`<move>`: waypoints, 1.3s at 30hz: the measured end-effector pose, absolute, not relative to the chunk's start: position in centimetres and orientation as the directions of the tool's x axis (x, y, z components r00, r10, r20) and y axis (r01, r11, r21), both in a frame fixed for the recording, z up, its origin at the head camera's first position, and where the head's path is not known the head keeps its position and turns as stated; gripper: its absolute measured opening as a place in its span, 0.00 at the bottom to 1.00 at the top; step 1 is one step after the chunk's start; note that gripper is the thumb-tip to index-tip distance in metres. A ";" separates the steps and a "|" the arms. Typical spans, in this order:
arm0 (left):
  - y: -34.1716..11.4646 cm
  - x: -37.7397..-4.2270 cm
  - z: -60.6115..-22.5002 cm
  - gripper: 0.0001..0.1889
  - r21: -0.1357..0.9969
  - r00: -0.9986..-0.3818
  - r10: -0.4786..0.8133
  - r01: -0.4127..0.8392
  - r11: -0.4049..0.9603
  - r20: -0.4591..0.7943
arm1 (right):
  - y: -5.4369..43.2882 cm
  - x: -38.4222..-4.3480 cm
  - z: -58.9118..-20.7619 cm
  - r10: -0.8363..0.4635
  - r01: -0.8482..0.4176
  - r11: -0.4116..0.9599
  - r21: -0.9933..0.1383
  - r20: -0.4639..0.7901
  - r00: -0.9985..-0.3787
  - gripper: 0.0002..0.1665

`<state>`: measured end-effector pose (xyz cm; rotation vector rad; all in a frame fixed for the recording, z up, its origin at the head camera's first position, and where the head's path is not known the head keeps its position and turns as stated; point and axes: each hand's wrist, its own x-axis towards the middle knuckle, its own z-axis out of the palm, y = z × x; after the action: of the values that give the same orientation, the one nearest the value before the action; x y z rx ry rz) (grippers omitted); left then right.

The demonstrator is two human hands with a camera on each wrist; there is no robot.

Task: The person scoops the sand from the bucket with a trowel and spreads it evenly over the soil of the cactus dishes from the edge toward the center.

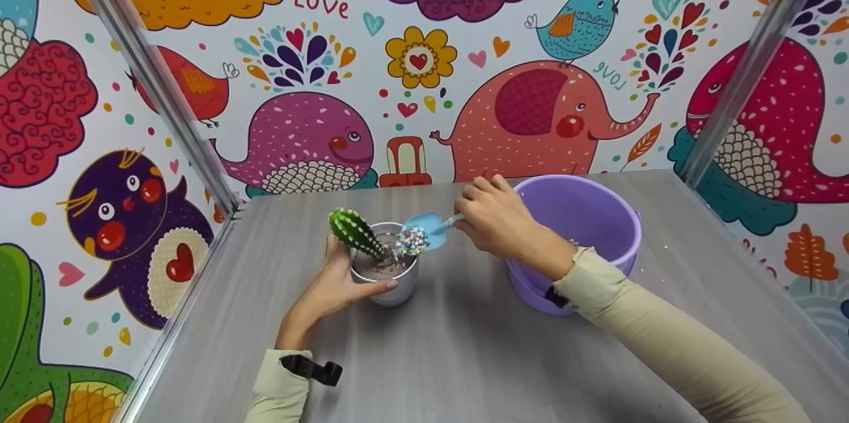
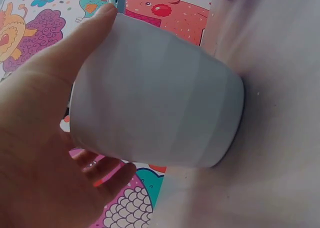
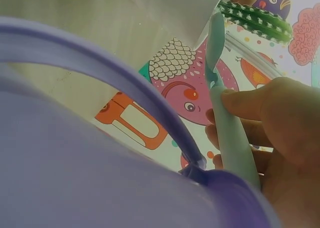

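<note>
In the head view a white pot holds brown soil and a green cactus leaning left. My left hand grips the pot, thumb across the front near the rim and fingers round the far left side. The left wrist view shows the pot's smooth wall between thumb and fingers. With my right hand I hold a light blue scoop by its handle. Its blade lies over the pot's right rim, carrying small multicoloured pebbles. Some pale bits lie on the soil beside the cactus.
A purple bucket stands right of the pot, beneath my right forearm, with some pebbles visible inside. Its handle arches across the right wrist view. Behind the grey table rises a wall with cartoon animals, and metal posts stand at both sides.
</note>
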<state>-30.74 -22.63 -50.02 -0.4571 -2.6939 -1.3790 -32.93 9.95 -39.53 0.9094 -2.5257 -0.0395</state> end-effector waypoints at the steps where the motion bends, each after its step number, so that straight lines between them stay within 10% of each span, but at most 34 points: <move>1: -22.7 -30.8 -50.1 0.74 0.780 -0.951 0.227 0.302 0.548 0.209 | 9.9 -32.9 -39.5 -0.609 -0.596 0.784 0.174 0.406 -0.681 0.11; 39: -23.6 -30.8 -49.6 0.71 0.819 -0.942 0.271 0.310 0.482 0.196 | 9.2 -32.9 -39.8 -0.581 -0.527 0.810 0.257 0.471 -0.664 0.12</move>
<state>-30.82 -23.58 -49.61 -0.5232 -2.6701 -1.4888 -32.93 9.22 -39.83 0.8172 -2.4484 -0.1323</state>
